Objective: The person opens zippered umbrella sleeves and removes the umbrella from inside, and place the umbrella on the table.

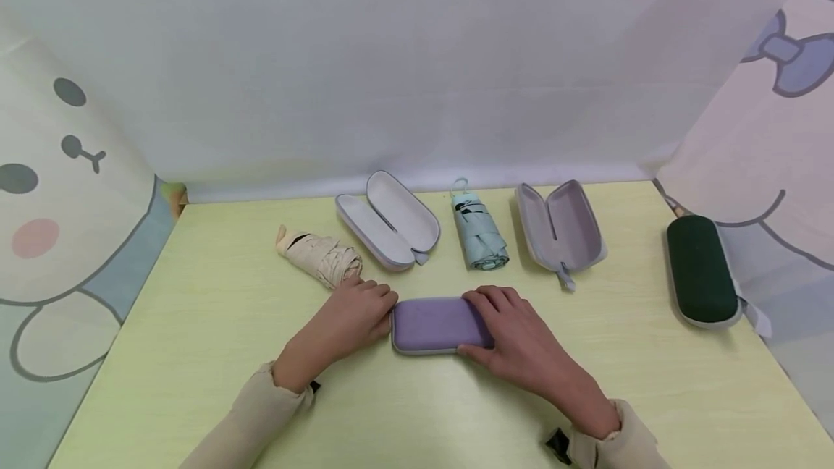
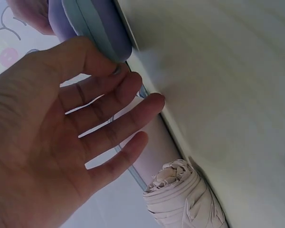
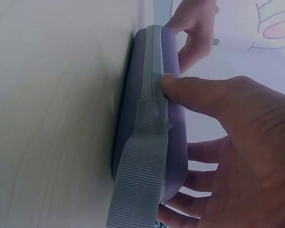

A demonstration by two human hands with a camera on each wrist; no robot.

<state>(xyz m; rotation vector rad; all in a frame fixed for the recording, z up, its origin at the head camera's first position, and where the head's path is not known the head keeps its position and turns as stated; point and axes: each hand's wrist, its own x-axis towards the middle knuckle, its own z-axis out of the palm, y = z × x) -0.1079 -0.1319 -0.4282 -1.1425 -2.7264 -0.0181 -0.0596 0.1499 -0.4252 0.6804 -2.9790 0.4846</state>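
A purple zippered glasses case [image 1: 436,325] lies closed on the table, long side across the view. My right hand [image 1: 515,339] grips its right end, thumb along the zipped near side and fingers over the far side. A grey ribbed strap [image 3: 140,175] hangs from that end in the right wrist view. At the opposite end is my left hand [image 1: 348,313], where thumb and index finger pinch a small zipper pull [image 2: 117,70], mostly hidden by the fingertips. Its other fingers are loosely bent. Just beyond this hand lies a folded beige umbrella [image 1: 321,258].
Behind stand an open white-lined glasses case [image 1: 400,212], a folded light-blue umbrella [image 1: 481,234] and an open grey-mauve glasses case [image 1: 573,226]. A dark green glasses case [image 1: 702,270] lies by the right edge of the pale yellow table [image 1: 195,324]. Hanging cloth [image 1: 417,56] surrounds the table.
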